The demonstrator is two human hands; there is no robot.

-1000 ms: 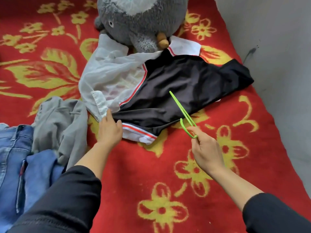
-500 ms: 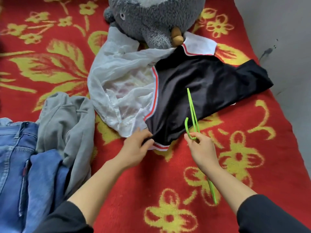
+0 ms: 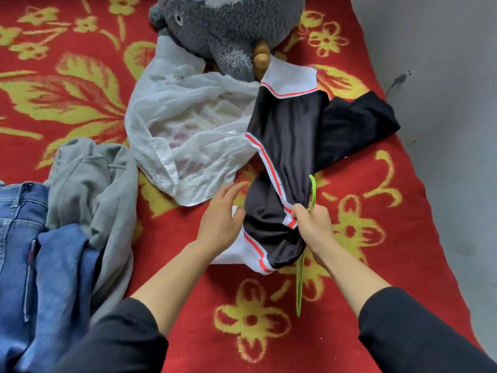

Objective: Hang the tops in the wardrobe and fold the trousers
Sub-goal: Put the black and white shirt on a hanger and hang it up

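The top [image 3: 290, 130] lay on the bed [image 3: 376, 211], hem toward 6 o'clock. The right grip [image 3: 313, 227] pinched hem and hanger [image 3: 312, 189] together; the left grip [image 3: 219, 222], relaxed, touched the hem at 9 o'clock. Fabric judged light, limp, slippery: hold the hem.

Black long sleeves [image 3: 419, 332] on both arms, pushed up, forearms bare; no rings or watch visible.

Grey plush toy [image 3: 223, 28] with a small round eye and a tan stub at its lower edge. Beneath and around the toy, red blanket [image 3: 416, 251] with yellow flowers. Right of the toy, grey wall [image 3: 443, 76] with dark marks.
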